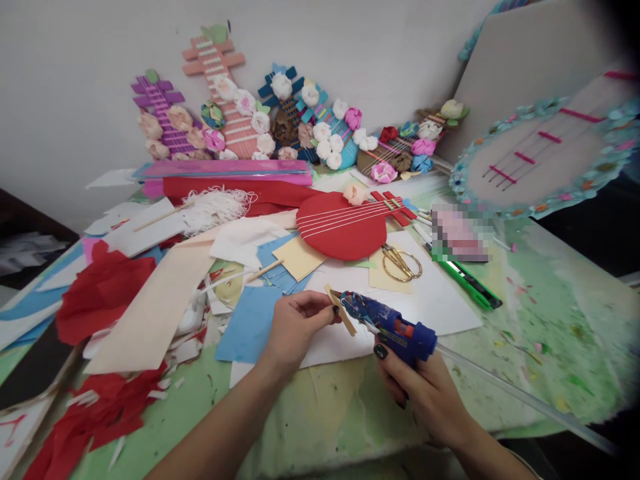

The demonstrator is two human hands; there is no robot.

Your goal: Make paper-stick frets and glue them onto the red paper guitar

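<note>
Between thumb and fingers, my left hand (297,323) pinches a narrow tan strip (346,317), held tilted above the white sheet. My right hand (415,387) is closed around the handle of a blue hot glue gun (395,327). A long clear glue stick (515,387) sticks out of its back end. The gun's nozzle is at the upper part of the strip; whether it touches I cannot tell. Behind both hands lies a red lute-shaped craft piece (341,227) with white strings, red crossbars and a cream paper flower. Gold-handled scissors (401,262) lie just in front of it.
A green utility knife (470,283) lies to the right. Blue paper (247,323), red crepe paper (105,287) and scraps cover the left side. White string (220,207) is heaped behind. Several decorated lutes (235,120) lean against the wall; a round flower-rimmed piece (540,157) stands right.
</note>
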